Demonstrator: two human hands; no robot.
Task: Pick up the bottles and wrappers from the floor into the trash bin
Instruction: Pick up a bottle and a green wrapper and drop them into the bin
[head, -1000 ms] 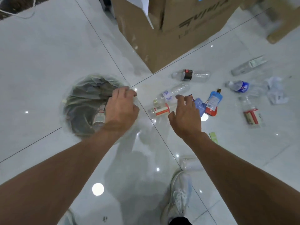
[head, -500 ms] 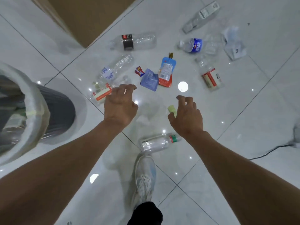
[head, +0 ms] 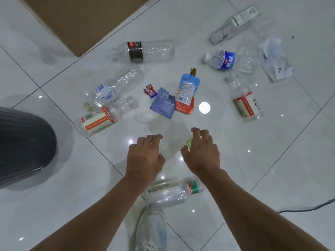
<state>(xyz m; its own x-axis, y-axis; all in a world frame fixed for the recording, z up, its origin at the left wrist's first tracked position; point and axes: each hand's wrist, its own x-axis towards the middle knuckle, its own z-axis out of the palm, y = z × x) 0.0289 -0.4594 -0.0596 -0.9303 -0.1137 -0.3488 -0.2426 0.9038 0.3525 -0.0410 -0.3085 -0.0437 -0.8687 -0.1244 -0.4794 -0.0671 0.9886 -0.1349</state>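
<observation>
Reaching forward over a glossy white tile floor [head: 272, 160], two bare arms extend from the bottom edge. Nearest, a pale sneaker [head: 151, 230] touches a clear bottle with a green band [head: 174, 193]. Above it, the left hand [head: 145, 158] and right hand [head: 202, 153] hover side by side, each grip loosely open and empty; a small green scrap [head: 189, 142] peeks beside the right thumb. The dark trash bin [head: 25, 147] sits at left. Farther out lie several clear bottles, a purple wrapper [head: 163, 104] and a blue-orange pouch [head: 186, 93]. A cardboard box [head: 81, 20] stands beyond.
</observation>
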